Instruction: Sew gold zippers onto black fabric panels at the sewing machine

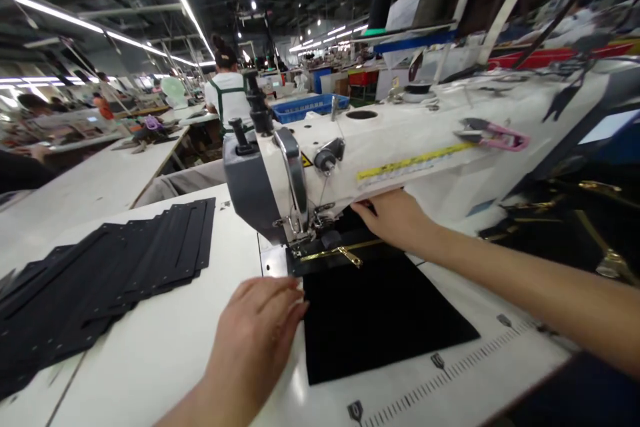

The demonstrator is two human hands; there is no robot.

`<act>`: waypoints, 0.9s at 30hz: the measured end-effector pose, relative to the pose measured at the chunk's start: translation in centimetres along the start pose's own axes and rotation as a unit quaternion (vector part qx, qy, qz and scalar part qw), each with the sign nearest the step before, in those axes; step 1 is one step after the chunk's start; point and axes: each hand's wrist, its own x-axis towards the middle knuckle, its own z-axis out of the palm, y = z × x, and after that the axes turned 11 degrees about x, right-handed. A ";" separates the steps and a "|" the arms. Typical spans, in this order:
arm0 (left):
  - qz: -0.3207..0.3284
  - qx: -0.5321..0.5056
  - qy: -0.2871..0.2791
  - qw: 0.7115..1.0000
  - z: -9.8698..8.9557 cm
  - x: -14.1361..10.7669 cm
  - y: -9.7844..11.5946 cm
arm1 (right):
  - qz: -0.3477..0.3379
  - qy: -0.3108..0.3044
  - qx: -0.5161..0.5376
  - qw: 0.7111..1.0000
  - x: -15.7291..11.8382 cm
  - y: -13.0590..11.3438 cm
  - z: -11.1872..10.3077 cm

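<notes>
A black fabric panel (380, 313) lies flat on the sewing machine bed, with a gold-toothed zipper (320, 254) across its far edge. The zipper's gold pull (351, 257) rests over the panel. The presser foot and needle area (300, 243) of the white sewing machine (420, 140) sits at the zipper's left end. My left hand (260, 320) has its fingers closed at the panel's left edge. Under the machine arm, my right hand (393, 213) pinches the dark material beyond the zipper; its fingertips are partly hidden.
Several black panels (150, 253) lie overlapped on the table at left. Pink-handled thread snips (495, 135) rest on the machine arm. More zippers on dark material (595, 240) lie at right. A ruler scale (445, 373) marks the front edge. Behind are a person (227, 90) and a blue crate (310, 105).
</notes>
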 end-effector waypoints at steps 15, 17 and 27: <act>0.023 0.090 0.013 0.996 2.9 0.2 -2.3 | -0.134 -0.065 0.064 0.987 -2.7 -5.1 5.5; 0.029 0.086 0.017 0.996 3.0 0.3 -2.4 | -0.146 -0.073 0.084 0.983 -2.6 -4.9 5.5; 0.087 0.122 0.014 0.989 3.0 0.7 -2.3 | -0.182 -0.105 0.141 0.967 -1.5 -4.4 5.5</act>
